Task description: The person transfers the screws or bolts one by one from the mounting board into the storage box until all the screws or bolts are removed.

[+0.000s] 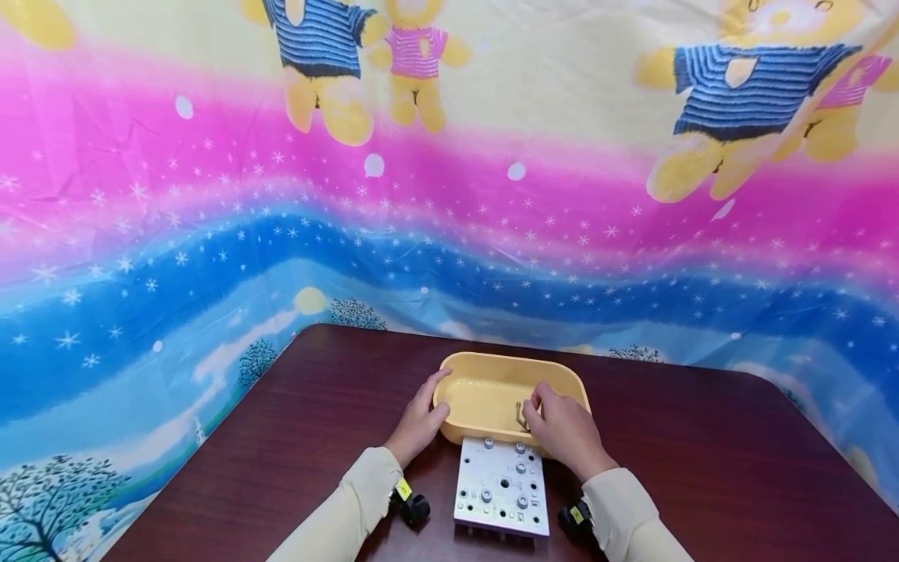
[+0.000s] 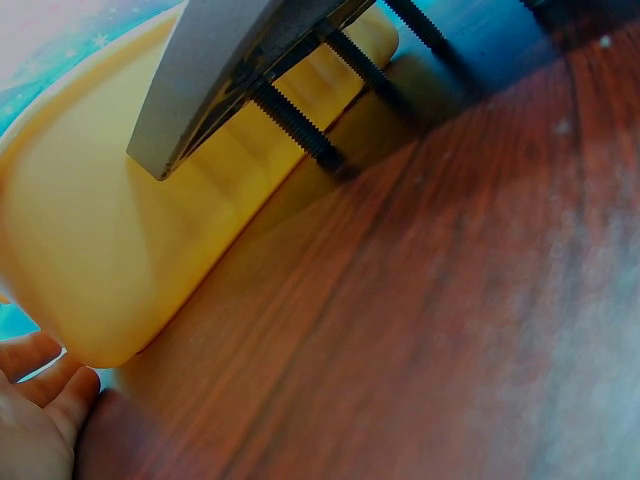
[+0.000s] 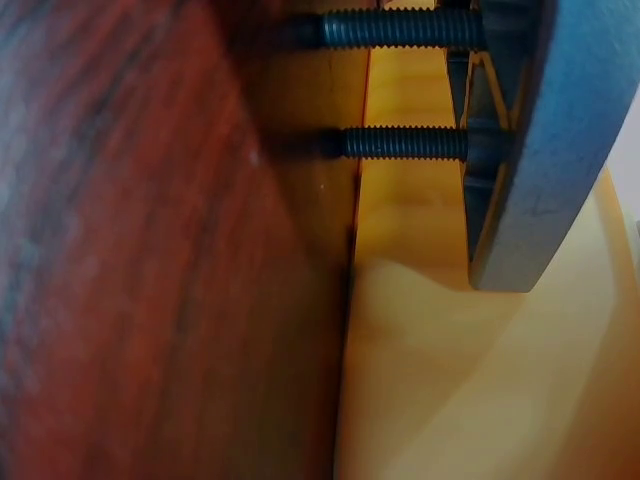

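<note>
My left hand (image 1: pixel 419 421) holds the left end of a yellow plastic tray (image 1: pixel 506 361), its thumb and fingertips at the rim. In the left wrist view, part of that hand (image 2: pixel 40 405) shows against the tray's corner (image 2: pixel 90 270). Over the tray's right front, my right hand (image 1: pixel 565 428) reaches inside with bent fingers. A thin, bent metal piece (image 1: pixel 520 417) appears right beside its thumb; I cannot tell whether the fingers pinch it. In front of the tray stands a silver metal plate (image 1: pixel 485 472) with holes and several socket-head screws (image 1: pixel 521 467).
Beneath the plate, threaded screw shanks (image 2: pixel 295 122) stick down toward the dark wooden table (image 1: pixel 309 406). The plate's near edge faces the person, between two black wrist cameras (image 1: pixel 414 509). A printed cloth (image 1: pixel 449 257) hangs behind the table.
</note>
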The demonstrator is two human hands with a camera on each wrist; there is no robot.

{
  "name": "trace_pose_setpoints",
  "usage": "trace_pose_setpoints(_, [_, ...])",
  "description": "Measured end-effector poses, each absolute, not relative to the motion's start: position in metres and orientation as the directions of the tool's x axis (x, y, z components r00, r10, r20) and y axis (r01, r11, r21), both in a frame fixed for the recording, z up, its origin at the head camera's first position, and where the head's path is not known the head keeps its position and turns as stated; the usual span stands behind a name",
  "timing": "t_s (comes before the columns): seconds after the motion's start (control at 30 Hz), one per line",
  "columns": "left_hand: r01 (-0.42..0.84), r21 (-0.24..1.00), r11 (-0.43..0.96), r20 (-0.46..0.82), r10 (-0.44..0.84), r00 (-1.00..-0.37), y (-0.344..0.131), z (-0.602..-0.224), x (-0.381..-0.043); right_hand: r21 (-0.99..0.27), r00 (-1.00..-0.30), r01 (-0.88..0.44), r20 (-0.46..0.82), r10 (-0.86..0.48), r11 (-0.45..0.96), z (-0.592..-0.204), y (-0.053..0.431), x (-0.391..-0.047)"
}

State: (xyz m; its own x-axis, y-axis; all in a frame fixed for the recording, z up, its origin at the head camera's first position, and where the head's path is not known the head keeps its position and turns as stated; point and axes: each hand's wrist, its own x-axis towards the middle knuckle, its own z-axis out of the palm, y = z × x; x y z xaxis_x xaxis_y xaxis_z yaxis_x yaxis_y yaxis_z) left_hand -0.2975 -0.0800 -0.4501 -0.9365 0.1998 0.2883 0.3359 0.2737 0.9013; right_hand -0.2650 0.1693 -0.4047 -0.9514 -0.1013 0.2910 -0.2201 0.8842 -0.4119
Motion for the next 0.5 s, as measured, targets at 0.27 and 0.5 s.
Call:
trace_pose_setpoints(0.27, [0.335,0.894,0.298,0.287,0.193,-0.938,-0.0793,-0.4498,-0.2975,-0.419,-0.952,-0.220,0.289,-0.101,0.881,-0.4049,0.1699,-0.2640])
trace_pose_setpoints(0.5, [0.320,0.893,0.316,0.272,0.186,-0.944,-0.0798,-0.4497,-0.2975,-0.417,-0.954,-0.220,0.281,-0.105,0.882,-0.4040,0.1695,-0.2638])
